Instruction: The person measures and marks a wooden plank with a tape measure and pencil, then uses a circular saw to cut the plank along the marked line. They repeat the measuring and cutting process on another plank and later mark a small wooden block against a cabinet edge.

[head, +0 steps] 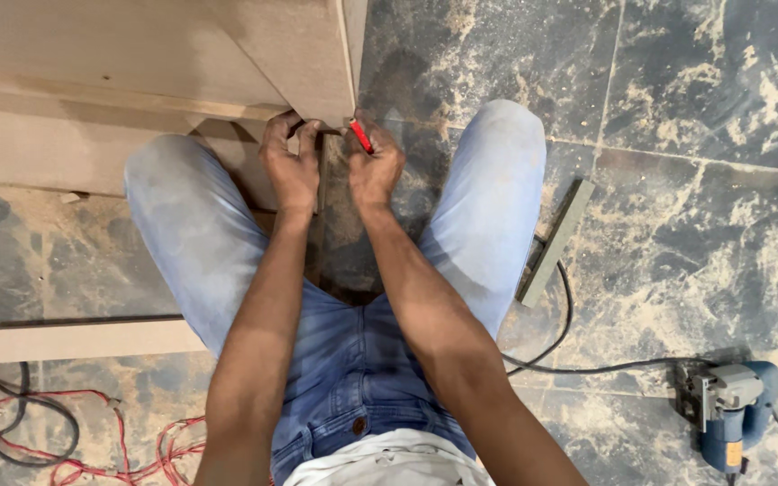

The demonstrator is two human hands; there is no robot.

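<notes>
Both hands at the board's [303,54] corner; right hand [373,166] pinches red pencil [361,137], left hand [292,166] seemingly clenched.

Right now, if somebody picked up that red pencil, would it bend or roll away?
The red pencil looks thin and straight, so it is probably stiff and light. The right hand pinches it with just the fingertips, which suggests little weight. Being slim, it might roll if dropped on the dusty tile floor, though the sawdust could slow it.

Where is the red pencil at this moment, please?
In the head view, the red pencil is in the right hand, near the top centre, at the lower corner of the wooden panel, just beside the left hand.
</notes>
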